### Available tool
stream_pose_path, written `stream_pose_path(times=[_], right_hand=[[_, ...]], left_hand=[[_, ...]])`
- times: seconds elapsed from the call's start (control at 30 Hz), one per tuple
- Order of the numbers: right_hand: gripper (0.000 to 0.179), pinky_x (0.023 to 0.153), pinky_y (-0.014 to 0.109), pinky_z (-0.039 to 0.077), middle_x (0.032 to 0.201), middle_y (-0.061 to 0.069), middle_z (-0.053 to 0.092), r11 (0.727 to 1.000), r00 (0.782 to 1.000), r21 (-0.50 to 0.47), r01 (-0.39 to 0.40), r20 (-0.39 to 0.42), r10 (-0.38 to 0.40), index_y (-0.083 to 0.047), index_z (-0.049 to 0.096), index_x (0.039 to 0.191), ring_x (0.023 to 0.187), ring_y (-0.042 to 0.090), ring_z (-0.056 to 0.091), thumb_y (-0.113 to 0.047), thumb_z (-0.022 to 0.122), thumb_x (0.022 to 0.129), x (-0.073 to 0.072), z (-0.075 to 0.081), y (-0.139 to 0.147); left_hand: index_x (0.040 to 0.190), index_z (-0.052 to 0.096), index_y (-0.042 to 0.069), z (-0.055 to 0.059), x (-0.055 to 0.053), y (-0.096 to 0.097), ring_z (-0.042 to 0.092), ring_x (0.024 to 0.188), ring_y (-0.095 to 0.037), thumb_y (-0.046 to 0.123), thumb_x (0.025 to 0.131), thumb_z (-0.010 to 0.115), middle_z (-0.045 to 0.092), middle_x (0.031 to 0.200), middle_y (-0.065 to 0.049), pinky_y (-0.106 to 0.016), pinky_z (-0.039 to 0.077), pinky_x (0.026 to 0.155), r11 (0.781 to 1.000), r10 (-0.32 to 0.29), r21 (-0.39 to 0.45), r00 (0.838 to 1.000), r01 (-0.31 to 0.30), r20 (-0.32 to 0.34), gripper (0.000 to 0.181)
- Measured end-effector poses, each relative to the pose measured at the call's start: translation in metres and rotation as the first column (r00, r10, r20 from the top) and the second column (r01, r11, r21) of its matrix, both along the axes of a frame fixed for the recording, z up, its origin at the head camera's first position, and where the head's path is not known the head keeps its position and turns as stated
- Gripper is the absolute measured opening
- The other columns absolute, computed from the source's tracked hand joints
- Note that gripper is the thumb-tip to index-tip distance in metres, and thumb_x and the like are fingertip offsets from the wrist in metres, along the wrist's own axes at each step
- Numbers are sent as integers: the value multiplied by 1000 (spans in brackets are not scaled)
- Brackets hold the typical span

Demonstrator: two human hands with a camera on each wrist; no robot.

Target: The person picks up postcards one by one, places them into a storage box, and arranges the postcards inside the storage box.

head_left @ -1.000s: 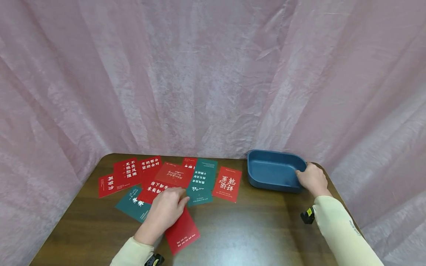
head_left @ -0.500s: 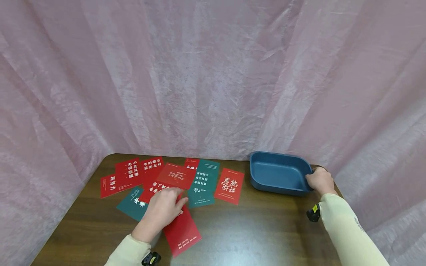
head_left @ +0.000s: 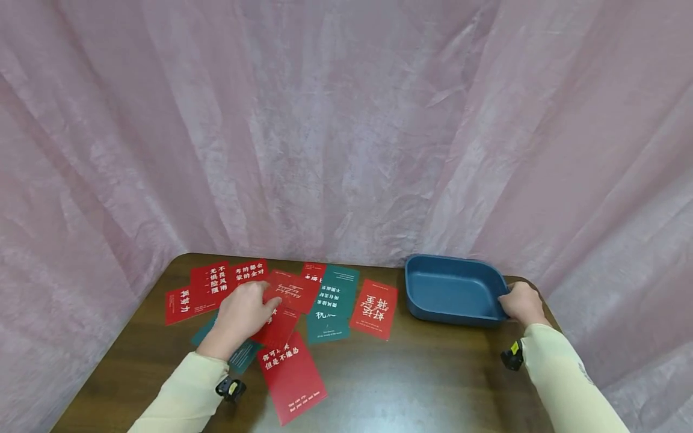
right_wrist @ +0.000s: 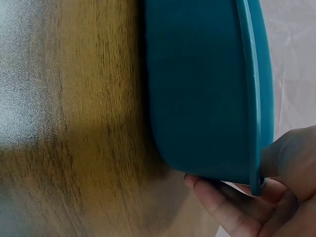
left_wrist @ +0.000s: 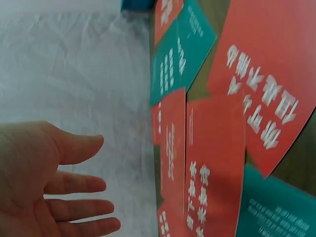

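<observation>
My left hand hovers over the spread of printed cards, fingers extended and nothing in its grasp in the left wrist view. Closest to it is a red card with white writing, partly covered by the hand in the head view. Another red card lies nearer the front, and part of a teal card shows below the wrist. At the right, my right hand grips the end of a blue plastic basin, its thumb over the rim and its fingers beneath.
More red cards overlap at the back left. Beside them lie teal cards and a lone red card toward the basin. The wooden table ends at a pink curtain behind.
My left hand has moved left and a little back, uncovering the writing on the front red card. The right hand has kept its hold on the basin.
</observation>
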State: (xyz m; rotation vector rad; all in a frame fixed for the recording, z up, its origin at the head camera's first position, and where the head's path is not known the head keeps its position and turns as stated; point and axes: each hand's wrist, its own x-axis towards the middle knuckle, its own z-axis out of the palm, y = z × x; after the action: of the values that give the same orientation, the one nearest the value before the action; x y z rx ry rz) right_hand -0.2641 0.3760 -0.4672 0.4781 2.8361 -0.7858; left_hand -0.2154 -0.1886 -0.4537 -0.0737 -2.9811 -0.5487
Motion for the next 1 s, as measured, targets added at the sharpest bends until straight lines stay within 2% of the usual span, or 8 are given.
stream_pose_path(times=[0.13, 0.3, 0.47, 0.57, 0.7, 0.8, 0.9, 1.0], right_hand=[[47, 54, 35, 55, 113, 37, 56, 999, 1000, 32, -6, -6, 6, 17, 46, 125, 79, 35, 65, -13, 49, 89, -1, 2, -3], [45, 56, 36, 54, 108, 35, 59, 998, 999, 46, -38, -14, 39, 17, 49, 122, 77, 32, 65, -13, 50, 88, 1, 2, -3], [42, 60, 37, 55, 106, 35, 60, 995, 995, 18, -94, -14, 94, 18, 51, 119, 75, 28, 66, -11, 53, 89, 1, 3, -3], [40, 61, 37, 54, 104, 33, 61, 994, 994, 16, -108, -10, 108, 16, 56, 114, 75, 27, 65, -16, 54, 90, 0, 6, -6], [33, 58, 34, 51, 85, 22, 67, 993, 993, 43, -114, -31, 115, 11, 64, 101, 68, 22, 62, -19, 52, 92, -4, 11, -10], [28, 53, 30, 45, 64, 9, 60, 990, 991, 68, -121, -43, 124, 6, 64, 81, 58, 18, 56, -15, 49, 92, -5, 12, -10], [30, 47, 28, 38, 50, -1, 42, 989, 992, 80, -123, -27, 126, -5, 51, 60, 47, 13, 43, -11, 46, 89, -7, 12, -10], [32, 44, 27, 34, 48, -5, 27, 990, 993, 81, -116, -4, 116, -15, 35, 54, 42, 11, 33, -9, 43, 85, -7, 12, -11]], left_hand=[[128, 53, -2, 1, -15, -14, 62, 86, -28, 36, 81, 71, 61, 118, -21, -37, 51, 54, 999, 44, 21, 999, -44, 23, 63], [107, 57, -4, -5, -39, -26, 57, 71, -26, 36, 81, 69, 62, 86, -17, -36, 47, 55, 995, 86, 47, 993, -91, 86, 50], [97, 52, 2, -18, -58, -31, 57, 58, -24, 41, 82, 67, 58, 69, -10, -29, 42, 50, 984, 111, 107, 959, -143, 262, 44], [95, 51, 3, -23, -65, -32, 61, 54, -27, 42, 82, 67, 58, 64, -11, -29, 43, 46, 974, 132, 132, 939, -182, 318, 44], [90, 52, 3, -26, -74, -32, 59, 56, -26, 43, 80, 69, 58, 67, -11, -29, 42, 45, 969, 157, 134, 935, -208, 318, 44], [95, 53, 3, -29, -79, -27, 54, 66, -23, 46, 77, 71, 58, 78, -12, -30, 42, 52, 972, 158, 119, 937, -204, 312, 50], [97, 54, 3, -31, -82, -22, 53, 74, -24, 48, 73, 74, 58, 85, -13, -32, 44, 59, 972, 153, 121, 936, -200, 316, 55], [94, 56, 3, -35, -84, -20, 55, 79, -25, 47, 70, 78, 58, 86, -13, -35, 48, 63, 970, 155, 133, 941, -202, 302, 55]])
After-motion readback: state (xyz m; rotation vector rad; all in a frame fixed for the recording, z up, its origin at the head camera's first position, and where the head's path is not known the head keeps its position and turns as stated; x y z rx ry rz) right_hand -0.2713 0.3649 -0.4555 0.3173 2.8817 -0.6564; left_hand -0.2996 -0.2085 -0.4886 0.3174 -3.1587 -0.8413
